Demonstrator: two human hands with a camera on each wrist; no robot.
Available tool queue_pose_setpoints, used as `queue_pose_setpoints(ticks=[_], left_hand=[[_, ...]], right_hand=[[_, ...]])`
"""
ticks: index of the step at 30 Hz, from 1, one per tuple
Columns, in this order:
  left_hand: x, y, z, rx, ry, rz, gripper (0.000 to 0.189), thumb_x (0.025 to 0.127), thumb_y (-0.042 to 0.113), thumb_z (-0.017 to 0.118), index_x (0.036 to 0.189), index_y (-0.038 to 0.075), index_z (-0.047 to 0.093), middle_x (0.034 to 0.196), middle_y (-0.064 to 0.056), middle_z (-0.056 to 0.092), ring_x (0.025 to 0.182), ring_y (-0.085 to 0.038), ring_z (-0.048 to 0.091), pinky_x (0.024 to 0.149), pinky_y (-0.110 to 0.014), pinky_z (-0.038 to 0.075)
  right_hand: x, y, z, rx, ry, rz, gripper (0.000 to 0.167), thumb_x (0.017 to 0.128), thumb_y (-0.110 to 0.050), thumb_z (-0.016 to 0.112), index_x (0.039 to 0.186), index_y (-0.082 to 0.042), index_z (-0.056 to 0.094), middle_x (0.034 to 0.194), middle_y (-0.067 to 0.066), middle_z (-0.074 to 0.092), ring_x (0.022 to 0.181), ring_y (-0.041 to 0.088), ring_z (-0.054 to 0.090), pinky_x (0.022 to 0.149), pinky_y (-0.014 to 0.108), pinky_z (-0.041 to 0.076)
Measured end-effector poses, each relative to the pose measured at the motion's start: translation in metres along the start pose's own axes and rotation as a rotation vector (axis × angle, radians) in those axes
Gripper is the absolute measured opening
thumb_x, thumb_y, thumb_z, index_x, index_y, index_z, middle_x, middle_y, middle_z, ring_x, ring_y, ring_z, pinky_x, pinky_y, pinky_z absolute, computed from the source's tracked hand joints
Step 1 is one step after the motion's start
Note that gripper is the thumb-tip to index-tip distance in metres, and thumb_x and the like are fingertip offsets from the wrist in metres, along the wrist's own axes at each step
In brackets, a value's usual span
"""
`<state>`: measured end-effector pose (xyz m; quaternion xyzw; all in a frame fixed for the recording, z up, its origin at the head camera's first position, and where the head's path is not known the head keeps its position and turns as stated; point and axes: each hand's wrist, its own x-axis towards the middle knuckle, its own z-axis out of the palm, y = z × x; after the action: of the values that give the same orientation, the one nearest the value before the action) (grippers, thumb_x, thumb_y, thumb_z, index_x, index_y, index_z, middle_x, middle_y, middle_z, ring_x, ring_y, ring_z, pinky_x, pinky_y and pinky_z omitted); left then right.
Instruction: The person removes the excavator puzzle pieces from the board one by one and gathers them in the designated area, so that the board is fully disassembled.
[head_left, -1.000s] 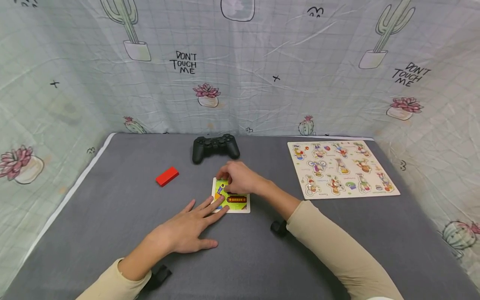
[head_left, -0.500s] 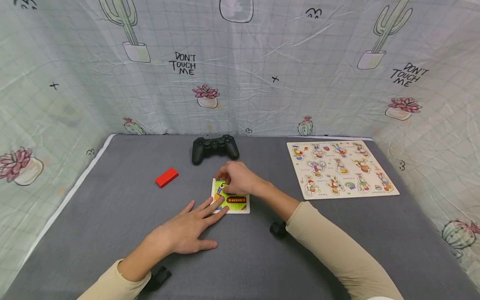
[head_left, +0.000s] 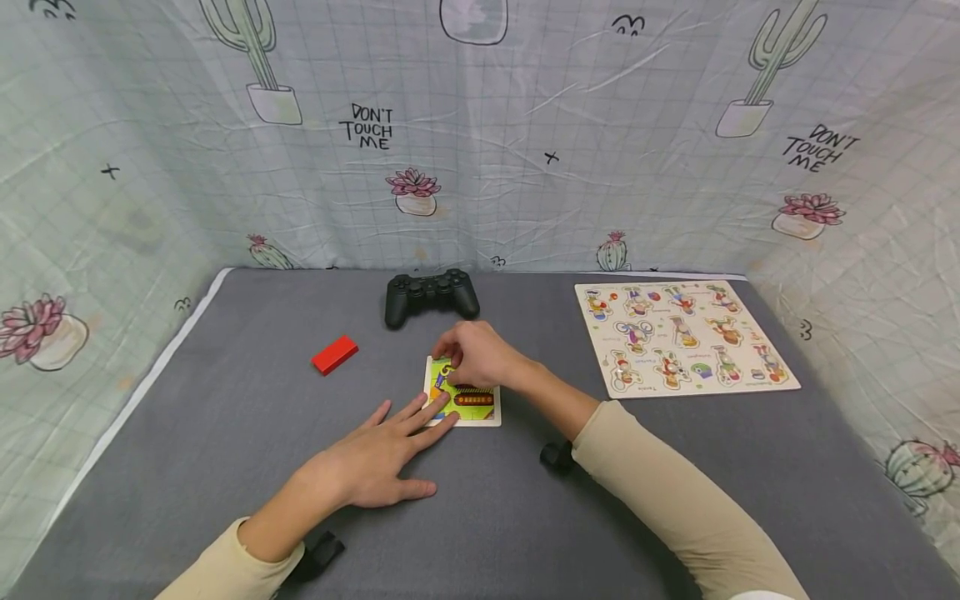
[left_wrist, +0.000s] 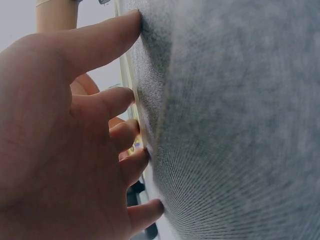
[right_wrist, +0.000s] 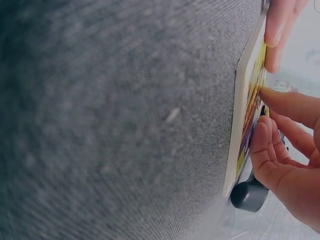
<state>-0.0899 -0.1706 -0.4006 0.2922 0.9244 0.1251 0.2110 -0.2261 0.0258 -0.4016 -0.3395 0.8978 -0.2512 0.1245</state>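
Grey cloth covers the bench (head_left: 487, 525); toward half past two a cream board (head_left: 702, 348) lies well apart. At eight o'clock the left hand (head_left: 375, 462), fingers apart, rests its tips on the small puzzle (head_left: 476, 411); at one, the right hand (head_left: 486, 354) bends over it — whether clamped on anything, I cannot tell. Near eleven, the controller (head_left: 431, 290) could obstruct a reach beyond. The puzzle, central, might slide — if steadied too lightly. The red block (head_left: 334, 355) lies toward half past nine.

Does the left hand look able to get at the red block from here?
Probably yes: nothing stands between the left hand and the red block, though that hand touches the puzzle board.
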Motion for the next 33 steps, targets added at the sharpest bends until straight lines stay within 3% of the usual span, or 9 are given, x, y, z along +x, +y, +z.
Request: queue_pose_setpoints(ticks=[9, 19, 33], left_hand=[[0.000, -0.001, -0.001, 0.004, 0.005, 0.009, 0.086, 0.096, 0.053, 0.070, 0.167, 0.027, 0.028, 0.177, 0.001, 0.011, 0.163, -0.030, 0.013, 0.124, -0.070, 0.014], [0.001, 0.000, -0.001, 0.000, 0.000, 0.016, 0.086, 0.096, 0.053, 0.070, 0.167, 0.027, 0.028, 0.177, 0.002, 0.011, 0.163, -0.029, 0.011, 0.125, -0.070, 0.014], [0.003, -0.001, 0.003, 0.010, -0.005, -0.009, 0.085, 0.097, 0.055, 0.069, 0.167, 0.030, 0.027, 0.177, 0.005, 0.008, 0.164, -0.027, 0.010, 0.126, -0.068, 0.013]], right_hand=[[-0.001, 0.000, -0.001, -0.003, 0.016, -0.012, 0.031, 0.085, -0.009, 0.085, 0.115, -0.011, 0.080, 0.093, 0.000, 0.074, 0.081, 0.008, 0.065, 0.076, 0.023, 0.054], [-0.007, 0.003, -0.005, 0.082, 0.038, 0.023, 0.030, 0.085, -0.008, 0.084, 0.114, -0.012, 0.080, 0.094, 0.001, 0.073, 0.082, 0.008, 0.065, 0.081, 0.027, 0.054], [-0.020, 0.016, -0.013, 0.183, 0.117, 0.145, 0.032, 0.083, -0.002, 0.082, 0.113, -0.014, 0.080, 0.107, 0.001, 0.074, 0.093, 0.014, 0.067, 0.083, 0.030, 0.056]])
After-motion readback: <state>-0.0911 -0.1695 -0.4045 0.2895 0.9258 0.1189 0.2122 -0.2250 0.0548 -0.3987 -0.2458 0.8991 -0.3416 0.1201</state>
